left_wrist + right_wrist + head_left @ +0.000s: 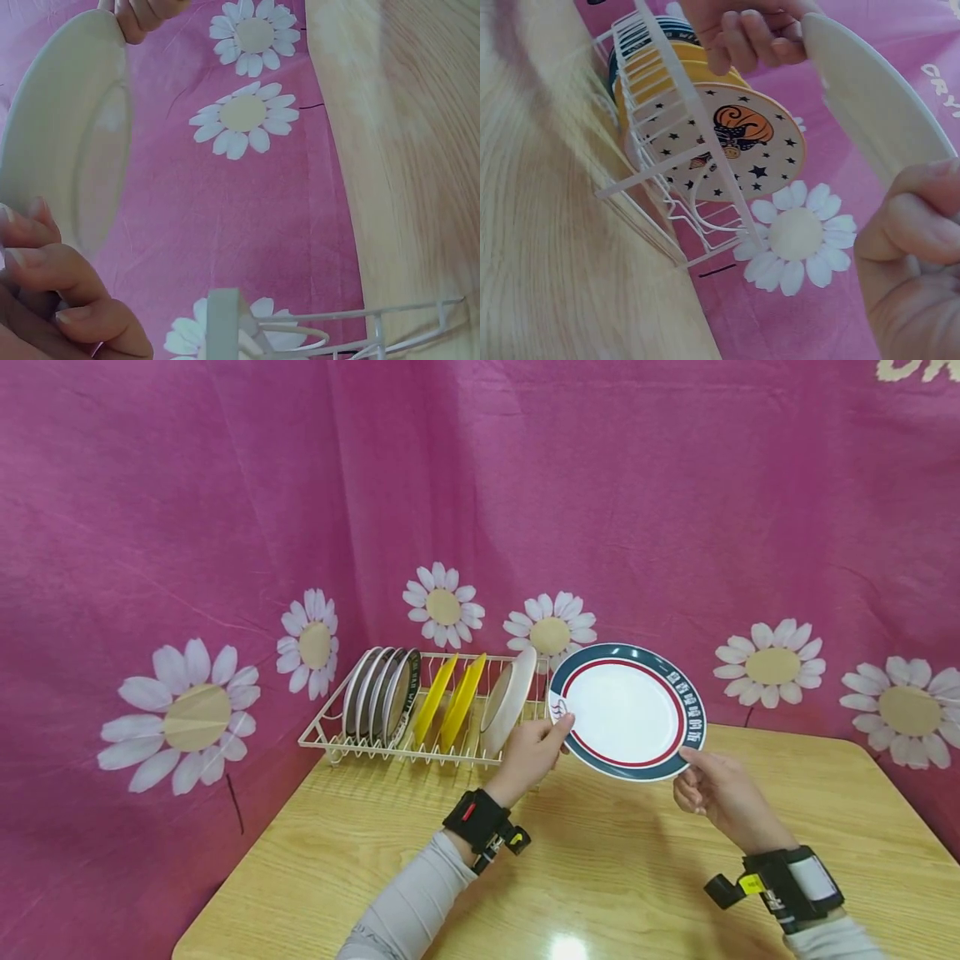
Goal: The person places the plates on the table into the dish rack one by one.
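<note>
A white plate (626,712) with a dark blue rim, a red ring and printed characters is held up between both hands in the head view. My left hand (534,758) pinches its left edge, thumb on the front. At the lower right edge, my right hand (722,795) pinches the rim with its thumb on top. The plate's pale underside (67,120) faces the left wrist camera. Just left of the held plate stands a white wire dish rack (330,742) on the table.
Several dark-rimmed plates (401,697), two yellow plates (462,703) and a white plate with a star and pig print (761,154) stand upright in the rack. Beneath is a wooden table (600,877); a pink flowered cloth (637,510) hangs behind it.
</note>
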`<action>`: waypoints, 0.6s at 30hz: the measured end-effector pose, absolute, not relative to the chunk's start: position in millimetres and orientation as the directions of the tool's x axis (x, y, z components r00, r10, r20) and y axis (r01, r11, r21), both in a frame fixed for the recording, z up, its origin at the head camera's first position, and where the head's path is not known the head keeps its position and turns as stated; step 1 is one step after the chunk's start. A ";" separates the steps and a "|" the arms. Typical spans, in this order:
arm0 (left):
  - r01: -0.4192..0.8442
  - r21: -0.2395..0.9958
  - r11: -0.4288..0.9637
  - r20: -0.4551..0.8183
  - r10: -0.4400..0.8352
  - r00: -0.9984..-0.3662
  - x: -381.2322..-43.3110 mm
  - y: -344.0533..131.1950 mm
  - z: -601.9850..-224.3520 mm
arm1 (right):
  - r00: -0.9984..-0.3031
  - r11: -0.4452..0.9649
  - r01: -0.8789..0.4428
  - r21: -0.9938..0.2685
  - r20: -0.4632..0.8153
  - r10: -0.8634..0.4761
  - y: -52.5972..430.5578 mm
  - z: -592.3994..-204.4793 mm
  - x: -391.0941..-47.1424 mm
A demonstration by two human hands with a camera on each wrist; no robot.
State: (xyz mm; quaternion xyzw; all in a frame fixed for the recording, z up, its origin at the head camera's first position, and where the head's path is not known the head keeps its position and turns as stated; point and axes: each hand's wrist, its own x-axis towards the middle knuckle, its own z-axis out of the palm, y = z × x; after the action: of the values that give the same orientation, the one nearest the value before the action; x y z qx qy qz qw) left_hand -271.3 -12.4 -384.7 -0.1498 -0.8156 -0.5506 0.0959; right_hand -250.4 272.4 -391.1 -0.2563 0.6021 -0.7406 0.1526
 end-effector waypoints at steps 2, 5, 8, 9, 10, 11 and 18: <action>0.350 0.879 0.324 0.324 0.135 -0.937 -270.7 -14.5 -384.5 | -0.822 -0.231 -0.068 -0.971 0.186 -0.539 269.4 -393.5 -251.9; 0.364 0.883 0.296 0.344 0.120 -0.931 -270.5 -17.2 -382.9 | -0.821 -0.236 -0.043 -0.971 0.169 -0.546 265.0 -397.6 -254.5; 0.401 0.863 0.309 0.391 0.094 -0.915 -270.9 -20.2 -379.4 | -0.817 -0.230 -0.024 -0.973 0.152 -0.557 259.2 -402.1 -257.9; 0.418 0.849 0.324 0.414 0.087 -0.906 -271.7 -21.2 -378.1 | -0.814 -0.228 -0.018 -0.974 0.146 -0.562 256.9 -403.4 -259.3; 0.433 0.836 0.336 0.432 0.082 -0.898 -272.3 -22.5 -376.3 | -0.810 -0.227 -0.015 -0.974 0.145 -0.569 254.5 -405.0 -260.8; 0.446 0.823 0.351 0.449 0.077 -0.890 -272.9 -23.8 -374.3 | -0.804 -0.223 -0.010 -0.975 0.140 -0.577 252.2 -406.5 -262.3; 0.471 0.751 0.462 0.499 0.068 -0.864 -271.8 -34.6 -353.1 | -0.795 -0.154 0.030 -0.988 0.070 -0.602 231.2 -415.8 -272.8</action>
State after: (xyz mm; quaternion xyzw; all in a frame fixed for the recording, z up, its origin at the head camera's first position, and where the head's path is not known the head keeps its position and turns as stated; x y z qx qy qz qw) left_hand -271.8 -34.6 -353.1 -0.1623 -0.8302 -0.4926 0.2045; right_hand -272.8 231.2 -415.8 -0.2337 0.6125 -0.7228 0.2185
